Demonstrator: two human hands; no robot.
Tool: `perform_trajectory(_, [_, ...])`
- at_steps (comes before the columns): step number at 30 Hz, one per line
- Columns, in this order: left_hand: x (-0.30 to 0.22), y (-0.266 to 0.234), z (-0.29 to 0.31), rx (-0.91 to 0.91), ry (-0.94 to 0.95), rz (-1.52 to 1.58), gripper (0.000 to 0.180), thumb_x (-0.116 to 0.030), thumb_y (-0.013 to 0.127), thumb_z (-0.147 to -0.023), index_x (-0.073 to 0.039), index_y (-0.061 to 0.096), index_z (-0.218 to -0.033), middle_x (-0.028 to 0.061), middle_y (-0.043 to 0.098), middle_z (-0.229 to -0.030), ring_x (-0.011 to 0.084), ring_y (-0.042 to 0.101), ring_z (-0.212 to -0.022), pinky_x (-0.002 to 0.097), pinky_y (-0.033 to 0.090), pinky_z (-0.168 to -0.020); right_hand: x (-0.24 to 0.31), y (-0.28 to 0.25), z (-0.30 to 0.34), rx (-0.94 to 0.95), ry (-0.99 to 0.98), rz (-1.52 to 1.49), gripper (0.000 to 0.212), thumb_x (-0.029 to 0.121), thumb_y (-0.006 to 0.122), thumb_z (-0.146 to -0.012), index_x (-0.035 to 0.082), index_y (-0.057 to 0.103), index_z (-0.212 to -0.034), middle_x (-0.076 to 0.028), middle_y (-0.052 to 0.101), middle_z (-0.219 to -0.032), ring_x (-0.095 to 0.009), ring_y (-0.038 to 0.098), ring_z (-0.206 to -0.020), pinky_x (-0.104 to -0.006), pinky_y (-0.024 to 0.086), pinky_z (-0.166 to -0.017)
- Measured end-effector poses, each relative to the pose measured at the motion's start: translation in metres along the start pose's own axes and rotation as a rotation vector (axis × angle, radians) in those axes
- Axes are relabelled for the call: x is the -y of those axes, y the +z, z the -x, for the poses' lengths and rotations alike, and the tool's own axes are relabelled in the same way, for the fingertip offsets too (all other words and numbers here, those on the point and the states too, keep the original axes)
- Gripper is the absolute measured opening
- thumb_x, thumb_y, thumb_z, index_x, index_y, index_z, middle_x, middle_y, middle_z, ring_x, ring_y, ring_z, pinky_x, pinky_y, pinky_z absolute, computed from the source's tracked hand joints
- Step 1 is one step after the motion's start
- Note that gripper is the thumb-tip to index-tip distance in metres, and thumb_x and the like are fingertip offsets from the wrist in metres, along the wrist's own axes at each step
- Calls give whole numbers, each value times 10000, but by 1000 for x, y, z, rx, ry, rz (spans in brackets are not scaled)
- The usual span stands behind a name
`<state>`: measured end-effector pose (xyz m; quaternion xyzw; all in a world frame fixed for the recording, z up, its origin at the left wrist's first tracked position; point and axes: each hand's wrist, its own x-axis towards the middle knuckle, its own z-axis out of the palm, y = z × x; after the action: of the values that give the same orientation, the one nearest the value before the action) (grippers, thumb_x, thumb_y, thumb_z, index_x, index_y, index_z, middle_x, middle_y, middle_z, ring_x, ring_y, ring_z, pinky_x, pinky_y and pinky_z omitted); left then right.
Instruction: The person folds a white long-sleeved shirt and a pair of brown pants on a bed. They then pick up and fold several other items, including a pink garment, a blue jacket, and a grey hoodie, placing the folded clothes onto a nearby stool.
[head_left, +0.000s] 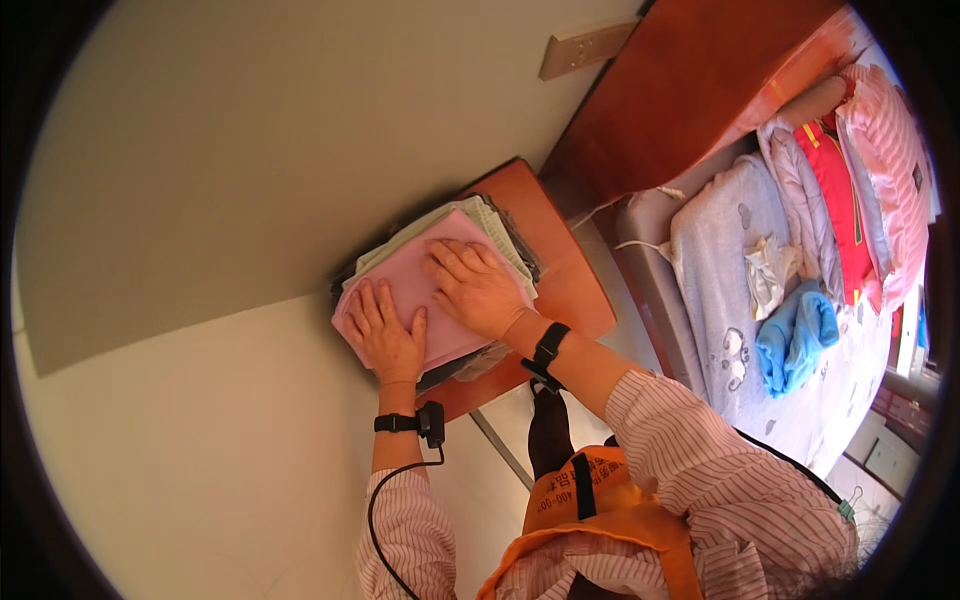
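Note:
A folded pink cloth [405, 265] lies on top of a stack of folded textiles. My left hand [383, 338] rests flat on its near left part, fingers spread. Farther right, my right hand [474, 287] presses on the same cloth with its fingers stretched out and slightly bent. Under the pink piece, the edge of a pale green-white folded cloth [492, 222] shows, with dark fabric around and below it. The stack sits on a reddish-brown wooden stool or small table [568, 275].
A grey wall panel [230, 180] stands behind the stack. To the right is a bed with a grey patterned cover [725, 300], a wooden headboard [690, 80], a blue cloth [797, 340], a white cloth [768, 275] and a pink striped pillow [885, 150]. A socket strip [588, 48] is on the wall.

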<state>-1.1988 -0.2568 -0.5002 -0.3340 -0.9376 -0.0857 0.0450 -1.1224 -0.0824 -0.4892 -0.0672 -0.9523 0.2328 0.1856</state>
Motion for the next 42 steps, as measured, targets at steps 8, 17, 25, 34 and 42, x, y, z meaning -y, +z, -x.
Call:
perform_trajectory(8, [8, 15, 8, -32, 1, -99, 706, -420, 634, -853, -76, 426, -1434, 181, 358, -1531, 398, 314, -1397, 562, 207, -1142, -7, 21, 9, -36, -28, -45, 461, 213, 621, -795, 14, 624, -1211, -134, 525, -1384, -280, 488, -1260, -421, 356, -1068])
perform_trajectory(17, [-4, 25, 3, -35, 69, -198, 686, -470, 513, -959, -82, 352, -1501, 180, 324, -1550, 351, 276, -1435, 526, 170, -1167, -19, 8, 21, -42, -49, -160, 286, 198, 622, -825, 44, 669, -1061, -100, 602, -1212, -270, 527, -1171, -376, 390, -1029])
perform_trajectory(25, [-1, 13, 12, -3, 40, -303, 653, -444, 472, -993, -73, 329, -1511, 155, 330, -1557, 326, 276, -1439, 478, 169, -1174, -139, -102, 120, -14, 271, 229, 202, 114, 618, -748, 91, 662, -944, -102, 608, -940, -308, 565, -898, -418, 447, -799])
perform_trajectory(34, [-5, 15, 9, 0, 38, -322, 647, -411, 531, -964, -64, 363, -1484, 167, 341, -1549, 330, 275, -1434, 484, 177, -1162, -247, -106, 158, 229, 297, 387, 165, 100, 621, -752, 105, 660, -912, -78, 603, -938, -287, 572, -953, -412, 434, -845])
perform_trajectory(42, [-3, 16, 11, 17, -7, -286, 648, -423, 549, -948, -66, 386, -1465, 167, 359, -1538, 343, 297, -1417, 484, 191, -1156, -247, -172, 179, -13, 737, -929, 160, 28, 584, -839, 62, 631, -988, -27, 623, -792, -168, 602, -749, -297, 484, -701])
